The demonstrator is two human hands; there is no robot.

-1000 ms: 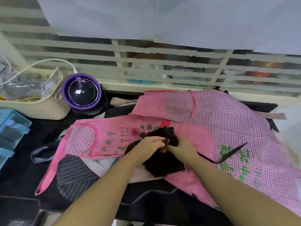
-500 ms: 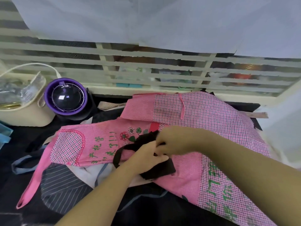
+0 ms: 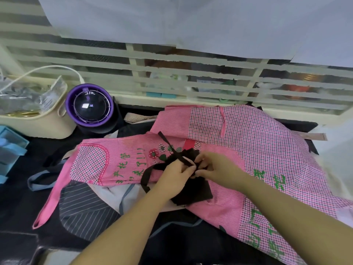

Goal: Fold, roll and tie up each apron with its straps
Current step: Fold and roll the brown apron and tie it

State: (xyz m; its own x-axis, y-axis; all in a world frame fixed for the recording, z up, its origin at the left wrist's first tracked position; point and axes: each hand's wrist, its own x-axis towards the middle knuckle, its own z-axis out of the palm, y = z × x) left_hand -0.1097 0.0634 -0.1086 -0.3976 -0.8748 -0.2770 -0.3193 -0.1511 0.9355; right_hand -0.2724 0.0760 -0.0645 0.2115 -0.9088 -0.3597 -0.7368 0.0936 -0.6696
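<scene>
A rolled black apron (image 3: 193, 194) lies in the middle of the table on top of spread pink aprons (image 3: 254, 150). My left hand (image 3: 174, 175) grips the roll and pinches one black strap (image 3: 166, 141) that runs up and away from it. My right hand (image 3: 214, 166) pinches the strap end right beside the left fingers, over the top of the roll. A black strap loop (image 3: 146, 175) hangs to the left of the roll. A pink apron with green writing (image 3: 122, 163) lies underneath.
A purple-rimmed round device (image 3: 89, 107) and a cream basket (image 3: 36, 121) stand at the back left. Blue boxes (image 3: 9, 146) sit at the left edge. A striped dark apron (image 3: 84, 211) and a pale one lie in front. A slatted window screen (image 3: 172, 73) runs behind.
My right hand crossed over the roll to the left and came back beside the left hand. A black strap now sticks up and away from the roll, and a loop lies at its left.
</scene>
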